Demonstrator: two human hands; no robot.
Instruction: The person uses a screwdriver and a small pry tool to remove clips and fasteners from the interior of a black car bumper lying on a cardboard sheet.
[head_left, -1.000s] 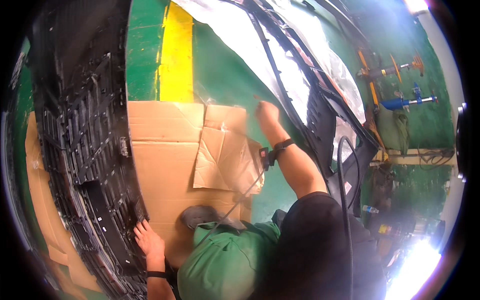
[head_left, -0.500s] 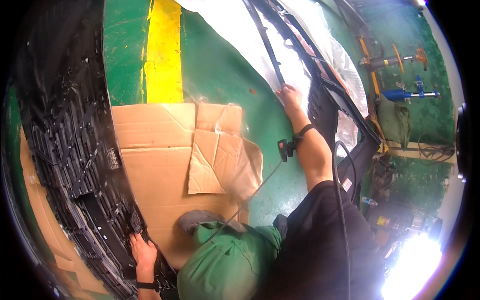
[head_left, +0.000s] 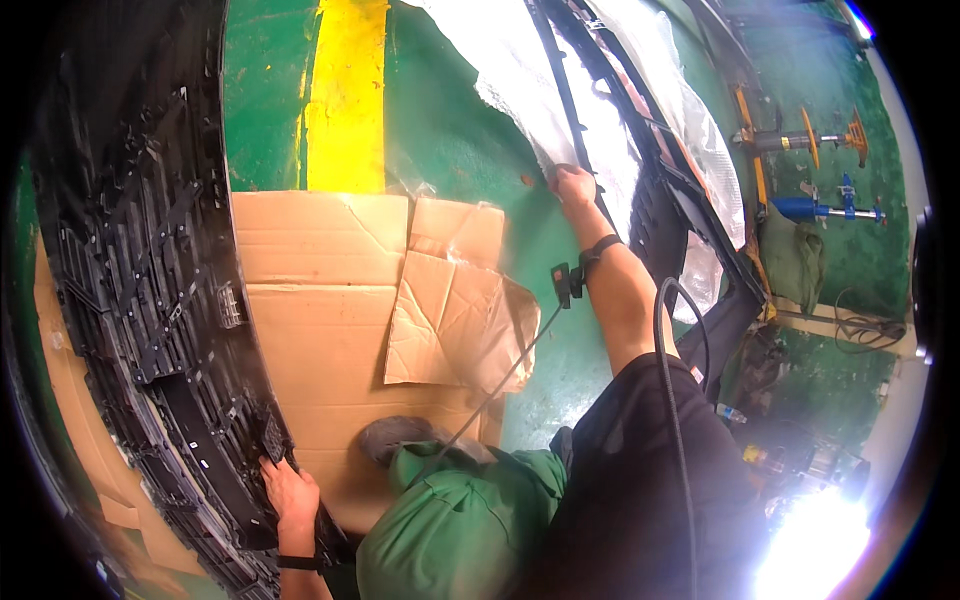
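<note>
My left hand (head_left: 291,492) is at the inner edge of a long black slatted plastic panel (head_left: 190,420), like a vehicle grille, along the left side. Its fingers curl onto the edge, beside a small dark block. My right hand (head_left: 573,188) reaches far forward, fingers closed, at the border of a white sheet (head_left: 520,95). Next to it a narrow black strip (head_left: 566,90) runs along a large black frame part (head_left: 650,150) lying on the sheet. What the right fingers hold, if anything, is hidden. Each wrist has a black band; a small device with a cable sits by the right one.
Flattened cardboard (head_left: 320,330) with a folded piece (head_left: 445,320) lies on the green floor between the parts. A yellow stripe (head_left: 347,100) crosses the floor. A black cable (head_left: 680,440) loops by my right arm. Tools with orange and blue parts (head_left: 815,208) stand far right.
The view has shifted, so the scene sits slightly further right. My right hand has moved a little left, away from the black strip's line. The left hand stays on the panel's edge.
</note>
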